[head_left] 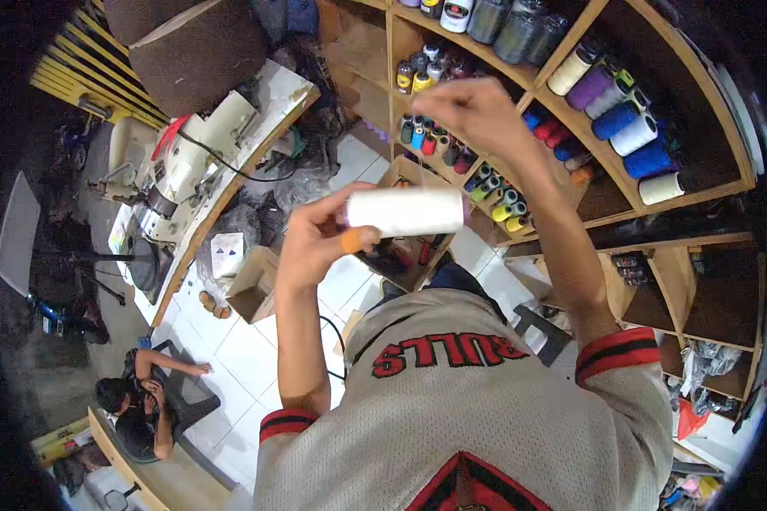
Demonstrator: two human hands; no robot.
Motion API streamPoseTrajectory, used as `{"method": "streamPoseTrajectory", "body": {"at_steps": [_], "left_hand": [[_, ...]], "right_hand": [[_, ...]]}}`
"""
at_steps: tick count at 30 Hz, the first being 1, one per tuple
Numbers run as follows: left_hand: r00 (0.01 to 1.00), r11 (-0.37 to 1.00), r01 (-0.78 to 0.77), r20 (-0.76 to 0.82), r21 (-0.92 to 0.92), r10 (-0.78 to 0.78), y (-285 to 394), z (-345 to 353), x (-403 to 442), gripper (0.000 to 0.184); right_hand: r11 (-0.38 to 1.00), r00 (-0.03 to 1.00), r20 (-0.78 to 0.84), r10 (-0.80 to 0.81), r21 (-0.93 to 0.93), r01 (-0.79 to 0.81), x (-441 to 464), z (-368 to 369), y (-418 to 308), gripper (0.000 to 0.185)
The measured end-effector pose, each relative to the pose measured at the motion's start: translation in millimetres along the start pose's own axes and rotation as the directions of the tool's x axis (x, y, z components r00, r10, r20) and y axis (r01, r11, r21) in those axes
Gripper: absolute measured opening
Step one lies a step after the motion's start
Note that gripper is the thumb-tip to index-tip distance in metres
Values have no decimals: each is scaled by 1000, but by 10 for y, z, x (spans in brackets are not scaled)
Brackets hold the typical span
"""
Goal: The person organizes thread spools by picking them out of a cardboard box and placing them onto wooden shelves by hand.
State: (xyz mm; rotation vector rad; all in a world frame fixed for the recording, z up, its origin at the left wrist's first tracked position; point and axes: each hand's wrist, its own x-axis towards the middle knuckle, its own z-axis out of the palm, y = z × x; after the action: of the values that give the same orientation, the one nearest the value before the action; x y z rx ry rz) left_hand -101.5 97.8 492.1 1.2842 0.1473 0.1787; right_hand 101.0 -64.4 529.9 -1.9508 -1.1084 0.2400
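My left hand [324, 228] is wrapped round one end of a large spool of white thread [407, 212], held sideways before my chest. Something orange [351, 242] covers the tip of my left thumb. Above the spool, my right hand [473, 111] is raised with its fingers pinched together. A faint strand of white thread [422, 173] seems to run from the spool up to those fingers; motion blurs the spool a little.
Wooden shelves [533, 89] with many coloured thread spools stand at the front and right. On the left a sewing machine [198, 140] sits on a worktable [283, 94]. A wooden box [256, 285] is on the tiled floor. Another person [141, 400] sits at the lower left.
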Motion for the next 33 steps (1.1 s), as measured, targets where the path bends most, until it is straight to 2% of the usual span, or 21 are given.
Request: {"method": "streamPoseTrajectory", "body": {"at_steps": [2,3,4,5,7,9,11,13,14,15,17,19,20,21,23,24,25,27,29,31,33], "left_hand": [[991,978,-137,-19,-155,136,32,-35,-18,47],[967,944,-248,-110,-216,229,70,-12,15,46],[934,956,-282,-249,-81,254,74,-40,66,46],[876,955,-291,-387,57,290,67,-77,95,47],[874,830,-86,-357,552,328,82,-164,94,45],[949,698,-108,-136,708,285,15,-211,95,43],[991,888,-116,-3,446,131,53,-138,13,52],[969,959,-247,11,140,248,83,-50,-25,56],[973,972,-232,-12,-23,232,91,-79,-16,53],[948,962,-270,-167,37,273,21,-97,40,51],[911,958,-146,-344,246,227,33,-22,112,52],[913,842,-37,-325,538,248,-68,-26,132,51],[931,808,-119,-219,577,293,-104,-33,112,50],[937,770,-206,-106,604,334,-127,-28,79,50],[982,902,-184,27,390,188,-55,-20,-14,53],[967,935,-235,-32,266,252,-12,46,-23,54],[945,945,-294,-102,142,310,28,93,-16,54],[942,953,-151,-255,263,219,110,30,30,57],[941,960,-155,-261,233,216,85,101,66,54],[957,909,-116,-199,400,210,-25,126,68,52],[971,860,-107,-131,499,197,-52,192,50,52]], "right_hand": [[978,964,213,156,106,-182,-89,101,35,31],[987,941,320,108,82,-141,-208,210,121,28],[993,904,423,58,68,-96,-330,319,206,25],[965,914,377,-151,-146,219,-454,313,-56,23],[901,905,266,-333,-194,389,-539,239,-256,22],[940,964,184,-190,-249,233,-314,20,-378,22],[957,982,165,-93,-258,134,-191,-52,-293,21],[967,971,227,-70,-222,121,-176,85,-84,21],[961,931,329,-158,-167,222,-264,175,24,19],[882,896,431,104,-457,117,-365,195,-303,18],[840,871,366,-329,-309,447,-500,178,-364,17],[883,908,230,-350,-244,402,-406,22,-384,17],[903,925,154,-348,-212,375,-342,-47,-358,17],[924,947,155,-281,-221,311,-269,-70,-286,17],[954,978,151,-145,-241,178,-138,-65,-106,17],[945,935,289,-205,-191,266,-140,-25,-14,16],[872,893,250,-375,-230,431,-180,150,96,17],[916,853,442,-279,-146,375,-376,197,-99,17],[854,897,379,-226,-366,370,-440,159,-299,15],[831,940,301,-162,-472,294,-456,64,-424,15],[833,937,205,-283,-432,346,-349,80,-210,17]]}}
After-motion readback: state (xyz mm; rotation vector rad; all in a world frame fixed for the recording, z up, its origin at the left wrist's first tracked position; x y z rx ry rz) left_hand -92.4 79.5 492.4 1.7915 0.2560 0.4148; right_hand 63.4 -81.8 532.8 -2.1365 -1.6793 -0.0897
